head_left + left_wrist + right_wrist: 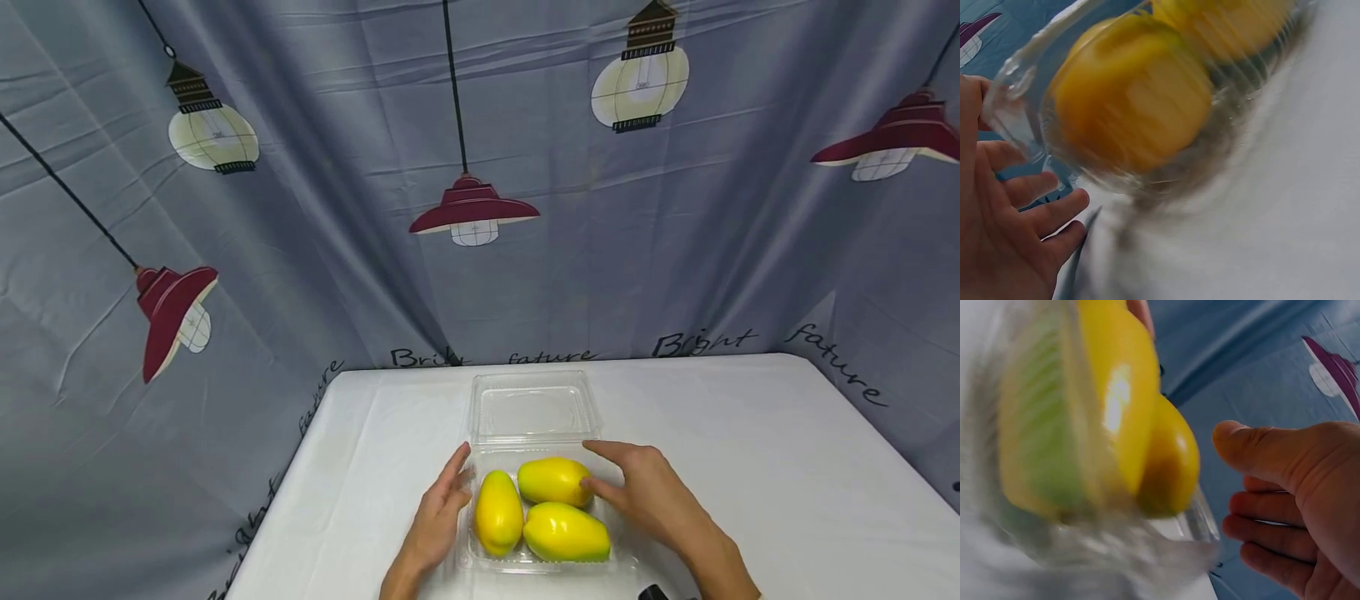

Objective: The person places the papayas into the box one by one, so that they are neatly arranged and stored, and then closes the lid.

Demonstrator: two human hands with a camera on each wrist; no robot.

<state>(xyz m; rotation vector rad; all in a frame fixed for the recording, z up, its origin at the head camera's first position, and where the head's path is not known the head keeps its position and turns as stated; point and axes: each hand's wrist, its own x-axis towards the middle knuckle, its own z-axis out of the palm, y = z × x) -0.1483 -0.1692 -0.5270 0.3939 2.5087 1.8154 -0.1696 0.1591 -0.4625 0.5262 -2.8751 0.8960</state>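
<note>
Three yellow mangoes with green tinges lie in a clear plastic clamshell box: one upright at the left (498, 513), one at the back (553, 481), one in front (567, 532). The box's lid (534, 406) is folded back, flat on the table. My left hand (437, 518) is at the box's left wall, fingers extended; in the left wrist view its upper fingers are partly behind the clear plastic (1016, 128), contact unclear. My right hand (651, 493) is at the right side, thumb and fingers spread. In the right wrist view its thumb (1254, 447) stands apart from the mangoes.
A white-covered table (750, 450) extends around the box. Behind and beside it hangs a grey-blue curtain (555, 283) printed with lamps and lettering. A small black object (653, 592) shows at the bottom edge near my right wrist.
</note>
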